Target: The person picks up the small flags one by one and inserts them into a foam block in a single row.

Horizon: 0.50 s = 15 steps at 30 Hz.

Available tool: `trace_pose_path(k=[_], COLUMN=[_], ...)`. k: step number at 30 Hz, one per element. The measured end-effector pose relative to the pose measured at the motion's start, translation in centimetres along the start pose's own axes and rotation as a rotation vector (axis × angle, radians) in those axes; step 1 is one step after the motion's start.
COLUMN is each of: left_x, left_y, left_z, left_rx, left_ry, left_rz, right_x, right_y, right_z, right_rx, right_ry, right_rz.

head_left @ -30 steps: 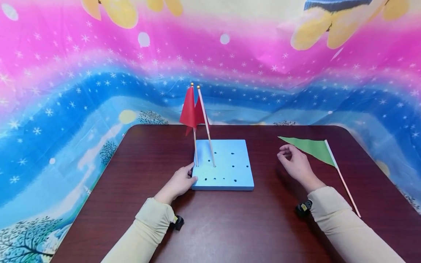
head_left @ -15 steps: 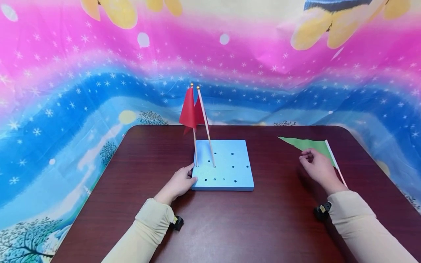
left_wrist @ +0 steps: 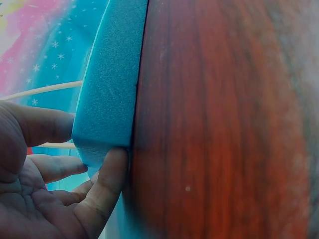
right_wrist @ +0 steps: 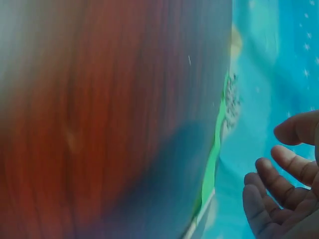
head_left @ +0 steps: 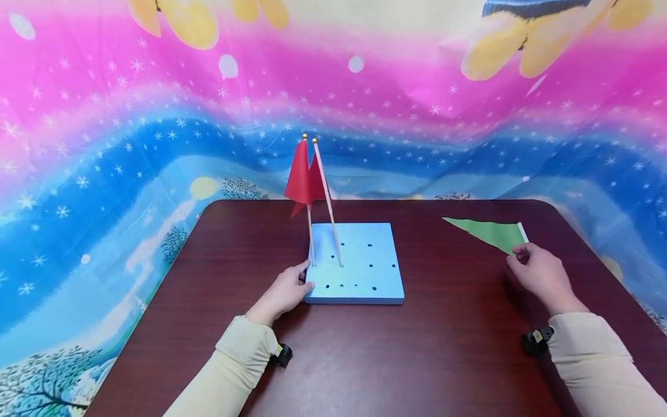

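A light blue foam board (head_left: 359, 275) with several small holes lies on the table. Two red flags stand in it on thin sticks: the left flag (head_left: 297, 178) almost upright, the right flag (head_left: 315, 180) leaning left. My left hand (head_left: 281, 292) grips the board at its near left corner; in the left wrist view the thumb (left_wrist: 50, 127) lies along the top edge and fingers bear on the side. A green flag (head_left: 487, 233) lies flat at the right. My right hand (head_left: 544, 275) hovers over its stick, hiding most of it, with loosely bent fingers holding nothing.
The dark red-brown table (head_left: 417, 359) has rounded far corners. Behind it hangs a patterned pink and blue cloth (head_left: 385, 116). A black wrist device (head_left: 537, 340) sits at the right cuff, and another black device (head_left: 283, 354) at the left.
My right hand has moved right, from beside the green flag's tip to over its stick. The left hand keeps its hold on the board, and the flags stay in place.
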<state>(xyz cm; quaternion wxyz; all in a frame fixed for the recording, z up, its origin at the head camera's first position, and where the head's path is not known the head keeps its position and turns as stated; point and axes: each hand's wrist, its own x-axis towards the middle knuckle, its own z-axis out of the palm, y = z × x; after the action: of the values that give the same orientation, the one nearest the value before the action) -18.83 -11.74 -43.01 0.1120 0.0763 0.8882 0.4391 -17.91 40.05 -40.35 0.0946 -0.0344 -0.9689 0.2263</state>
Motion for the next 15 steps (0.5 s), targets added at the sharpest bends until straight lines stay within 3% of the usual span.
trace_pose_path(k=[10,15], left_x=[0.2,0.1], left_y=[0.1,0.2], left_z=[0.0,0.1], left_rx=[0.011,0.000], left_ry=[0.014,-0.001], left_rz=[0.011,0.013], right_x=[-0.8,-1.0], right_y=[3.0,4.3], right_z=[-1.7,-2.4], right_rx=[-0.051,-0.098], right_ry=[0.004,-0.102], right_rz=[0.078,0.099])
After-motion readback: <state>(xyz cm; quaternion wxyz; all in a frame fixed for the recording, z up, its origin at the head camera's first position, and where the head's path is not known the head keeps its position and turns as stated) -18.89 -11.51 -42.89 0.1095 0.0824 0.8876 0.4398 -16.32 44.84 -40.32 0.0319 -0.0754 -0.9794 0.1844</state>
